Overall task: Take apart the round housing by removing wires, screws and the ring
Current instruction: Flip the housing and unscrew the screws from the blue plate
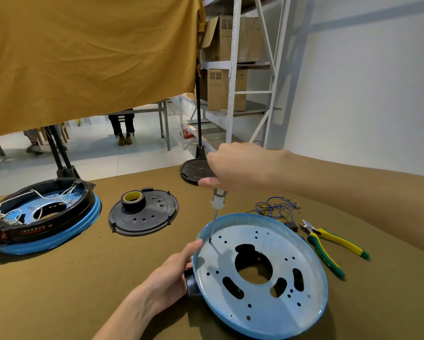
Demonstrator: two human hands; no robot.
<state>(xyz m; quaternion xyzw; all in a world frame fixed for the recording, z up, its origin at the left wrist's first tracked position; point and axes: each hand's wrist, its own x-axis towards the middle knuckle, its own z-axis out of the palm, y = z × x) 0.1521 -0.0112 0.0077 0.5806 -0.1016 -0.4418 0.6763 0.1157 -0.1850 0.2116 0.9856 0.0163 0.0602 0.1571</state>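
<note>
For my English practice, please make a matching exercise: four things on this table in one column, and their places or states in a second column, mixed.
Things:
1. screwdriver
2. tape roll
3. pliers
4. loose wires

Places or states:
A. on the black perforated cover
B. right of the blue round housing, jaws toward the wires
C. in a bundle behind the housing
D. held upright, tip on the housing plate

Pairs: 1-D, 2-A, 3-B, 4-C

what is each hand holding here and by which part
The right hand grips the white-handled screwdriver by its handle top. The left hand holds the round blue metal housing by its near-left rim.
</note>
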